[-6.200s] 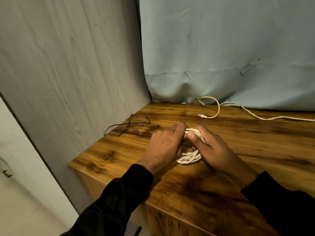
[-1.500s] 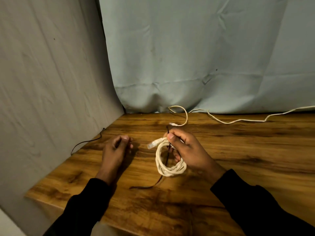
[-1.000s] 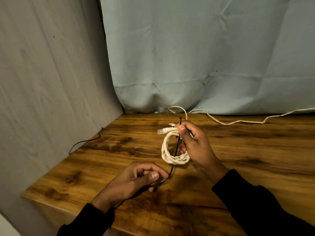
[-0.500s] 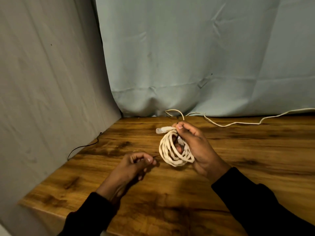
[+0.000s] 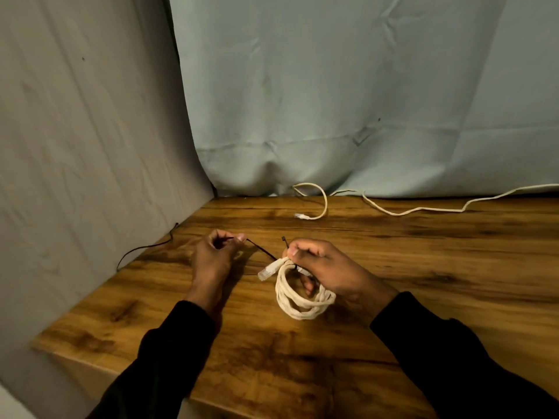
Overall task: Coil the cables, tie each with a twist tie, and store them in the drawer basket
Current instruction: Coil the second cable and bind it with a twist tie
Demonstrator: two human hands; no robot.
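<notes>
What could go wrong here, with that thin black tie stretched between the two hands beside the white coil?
The right hand alone holds the coiled cable together; if its grip eases, the loops may spring apart. The black tie is thin and only pinched by the left hand, so it could slip free before it is twisted. The connector sticks out and might get left outside the tie.

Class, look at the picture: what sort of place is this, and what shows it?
Probably a makeshift indoor work corner: a wooden table pushed against a pale cloth backdrop, with a loose cable lying along its back edge.
</notes>
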